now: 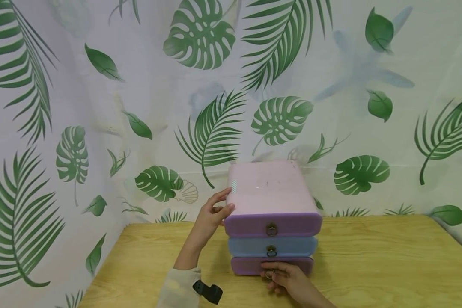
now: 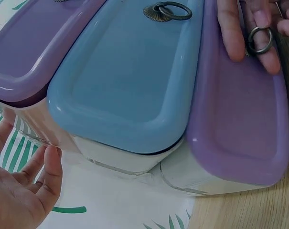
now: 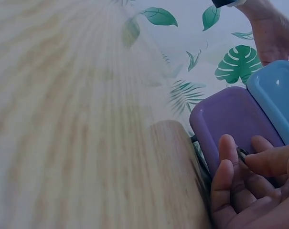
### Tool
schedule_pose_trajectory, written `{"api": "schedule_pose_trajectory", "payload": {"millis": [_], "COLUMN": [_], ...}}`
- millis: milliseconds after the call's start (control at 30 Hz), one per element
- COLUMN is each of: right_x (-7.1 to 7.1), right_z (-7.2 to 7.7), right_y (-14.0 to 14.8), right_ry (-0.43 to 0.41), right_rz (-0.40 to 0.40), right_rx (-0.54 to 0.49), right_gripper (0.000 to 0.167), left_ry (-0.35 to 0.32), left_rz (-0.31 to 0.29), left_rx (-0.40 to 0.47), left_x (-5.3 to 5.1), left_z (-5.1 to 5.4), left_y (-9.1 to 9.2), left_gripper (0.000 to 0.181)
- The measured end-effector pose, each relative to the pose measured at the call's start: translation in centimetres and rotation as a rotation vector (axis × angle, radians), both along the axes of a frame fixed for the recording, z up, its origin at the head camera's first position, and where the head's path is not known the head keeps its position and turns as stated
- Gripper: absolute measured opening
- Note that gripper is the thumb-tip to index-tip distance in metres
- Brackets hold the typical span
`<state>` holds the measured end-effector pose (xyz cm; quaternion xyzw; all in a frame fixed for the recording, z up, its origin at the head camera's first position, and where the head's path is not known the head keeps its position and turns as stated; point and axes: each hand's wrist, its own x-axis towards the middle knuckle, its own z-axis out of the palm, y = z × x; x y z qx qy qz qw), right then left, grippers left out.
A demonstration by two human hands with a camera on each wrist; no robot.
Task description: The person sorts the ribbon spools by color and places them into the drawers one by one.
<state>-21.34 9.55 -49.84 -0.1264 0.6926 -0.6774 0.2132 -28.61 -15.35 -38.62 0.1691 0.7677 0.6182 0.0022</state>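
A small three-drawer box stands on the table, with a pale pink top (image 1: 271, 179). Its upper drawer (image 1: 248, 225) is purple, the middle drawer (image 1: 248, 247) light blue and the bottom drawer (image 1: 246, 266) purple, each front carrying a round metal ring pull. My left hand (image 1: 209, 216) touches the box's upper left side, fingers on its wall and top edge. Down at the bottom drawer, my right hand (image 1: 292, 280) pinches the ring pull (image 3: 241, 153) between thumb and fingers. All three drawers look closed in the head view.
The wood-grain table (image 1: 369, 261) extends to both sides of the box. Behind it hangs a white cloth (image 1: 146, 85) printed with green leaves. A dark strap (image 1: 207, 292) sits on the left wrist over a pale sleeve (image 1: 178, 288).
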Motion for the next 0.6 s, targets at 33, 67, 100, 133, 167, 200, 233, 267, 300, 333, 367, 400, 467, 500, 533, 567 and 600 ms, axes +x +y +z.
{"api": "schedule_pose_trajectory", "payload": {"millis": [33,67,100,133,167,200,233,267,300,333,367,400,467,500,533,567,600], "right_x": [0.0,0.0,0.0,0.0,0.0,0.1,0.1,0.2,0.2,0.3,0.3,0.4,0.7,0.9,1.1,1.4,1.7], "right_z": [0.0,0.0,0.0,0.0,0.0,0.0,0.0,0.1,0.1,0.1,0.0,0.0,0.1,0.2,0.3,0.5,0.7], "right_y": [-0.1,-0.1,-0.2,-0.2,-0.2,-0.2,-0.1,0.0,0.1,0.3,0.5,0.8,1.4,1.8,2.2,2.7,3.1], "right_ry": [0.001,0.003,0.002,0.001,-0.003,-0.011,-0.022,-0.030,-0.038,-0.050,-0.061,-0.074,-0.101,-0.113,-0.121,-0.125,-0.117], "right_rz": [-0.005,-0.010,-0.015,-0.017,-0.015,-0.010,0.002,0.017,0.035,0.053,0.075,0.092,0.110,0.117,0.128,0.132,0.135], "right_rx": [0.002,0.006,0.009,0.011,0.008,0.005,-0.005,-0.017,-0.034,-0.049,-0.068,-0.083,-0.101,-0.105,-0.106,-0.106,-0.100], "right_gripper": [0.044,0.043,0.043,0.042,0.042,0.043,0.044,0.046,0.048,0.050,0.052,0.054,0.057,0.059,0.061,0.063,0.064], "left_ry": [-0.002,-0.003,-0.003,-0.004,-0.003,-0.004,-0.004,-0.004,-0.003,-0.001,0.002,0.008,0.025,0.039,0.052,0.064,0.079], "left_rz": [0.003,0.005,0.004,0.004,0.002,0.002,0.002,0.001,0.001,0.001,0.002,0.005,0.019,0.028,0.034,0.043,0.050], "left_rx": [0.001,0.002,0.003,0.003,0.005,0.005,0.007,0.004,-0.002,-0.008,-0.015,-0.026,-0.056,-0.071,-0.081,-0.092,-0.103], "left_x": [0.0,0.1,0.1,0.2,0.2,0.2,0.2,0.3,0.3,0.4,0.5,0.6,0.8,1.0,1.2,1.5,1.9], "left_z": [0.0,0.0,-0.1,-0.1,-0.1,-0.1,-0.1,-0.1,-0.1,-0.2,-0.2,-0.3,-0.5,-0.6,-0.7,-0.8,-1.0], "left_y": [0.0,0.0,-0.1,-0.1,-0.1,-0.1,-0.1,0.0,0.0,0.0,0.0,-0.1,-0.1,-0.2,-0.4,-0.5,-0.7], "left_gripper": [0.054,0.054,0.054,0.054,0.054,0.054,0.054,0.054,0.054,0.054,0.054,0.054,0.052,0.051,0.050,0.049,0.049]}}
